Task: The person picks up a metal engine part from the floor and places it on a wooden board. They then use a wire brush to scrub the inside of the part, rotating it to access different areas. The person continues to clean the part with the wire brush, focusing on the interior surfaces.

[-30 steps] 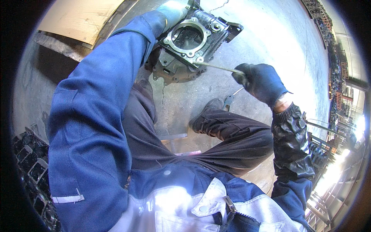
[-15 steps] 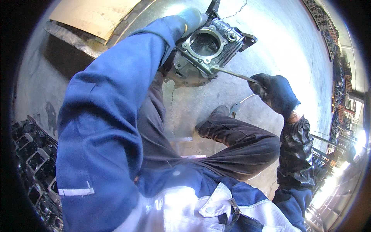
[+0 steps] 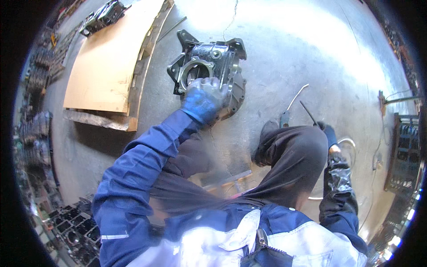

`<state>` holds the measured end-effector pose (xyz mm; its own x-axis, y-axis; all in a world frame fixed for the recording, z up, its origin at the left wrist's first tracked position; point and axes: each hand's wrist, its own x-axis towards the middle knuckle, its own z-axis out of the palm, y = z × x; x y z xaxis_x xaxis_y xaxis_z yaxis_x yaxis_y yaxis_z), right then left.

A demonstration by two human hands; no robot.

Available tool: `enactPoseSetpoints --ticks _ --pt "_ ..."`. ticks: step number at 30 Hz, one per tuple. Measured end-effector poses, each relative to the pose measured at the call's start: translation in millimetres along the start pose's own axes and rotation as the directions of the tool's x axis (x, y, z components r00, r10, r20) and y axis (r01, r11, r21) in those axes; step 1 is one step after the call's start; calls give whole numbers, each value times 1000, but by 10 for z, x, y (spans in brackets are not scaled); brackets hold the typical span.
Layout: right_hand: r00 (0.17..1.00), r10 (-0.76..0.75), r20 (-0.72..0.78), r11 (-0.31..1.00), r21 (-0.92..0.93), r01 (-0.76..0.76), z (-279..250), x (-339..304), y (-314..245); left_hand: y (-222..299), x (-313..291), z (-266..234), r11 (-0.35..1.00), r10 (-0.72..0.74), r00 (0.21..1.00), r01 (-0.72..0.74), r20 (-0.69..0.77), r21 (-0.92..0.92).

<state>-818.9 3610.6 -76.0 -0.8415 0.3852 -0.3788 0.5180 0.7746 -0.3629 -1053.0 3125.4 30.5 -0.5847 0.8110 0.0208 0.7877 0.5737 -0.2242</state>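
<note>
A dark cast-metal housing (image 3: 231, 55), with a round flanged opening and bracket arms, rests on the concrete floor in front of me. My left hand (image 3: 204, 100), in a blue and grey glove, has its fingers curled over the housing's near edge beside the opening. To the right of my bent knee, my right hand (image 3: 329, 135) in a dark glove is closed on a thin metal bar (image 3: 308, 112), which points up and left, away from the housing. My knee partly hides that hand.
An air blow gun (image 3: 284, 118) with a bent thin tube lies by my shoe. At the left stands a pallet (image 3: 133, 100) topped with a tan sheet (image 3: 104, 71), with another dark metal part (image 3: 103, 18) on it. Several castings (image 3: 73, 231) lie lower left; a rack (image 3: 402, 155) stands right.
The bar has come off the housing, and my right hand has drawn it back and down beside my knee. My left hand has shifted from the housing's far left side to its near edge.
</note>
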Motion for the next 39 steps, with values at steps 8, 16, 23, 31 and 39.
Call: enactPoseSetpoints --ticks 8,16,23,31,39 --pt "948 283 -145 959 13 -284 1840 -740 1971 -170 70 35 971 14 997 4 76 -238" --pt "804 522 -286 837 352 -419 1463 8 2120 -729 74 -2 994 -23 965 -7 -262 -112" --pt "733 485 -476 873 210 -441 1525 526 1343 -1389 184 611 628 -470 850 512 239 -586" --pt "908 403 -115 902 216 -373 2056 848 -171 -1338 283 696 461 -609 719 664 335 -589" --pt "939 300 -171 953 17 -301 2176 954 59 -1319 245 805 402 -574 745 618 340 -676"
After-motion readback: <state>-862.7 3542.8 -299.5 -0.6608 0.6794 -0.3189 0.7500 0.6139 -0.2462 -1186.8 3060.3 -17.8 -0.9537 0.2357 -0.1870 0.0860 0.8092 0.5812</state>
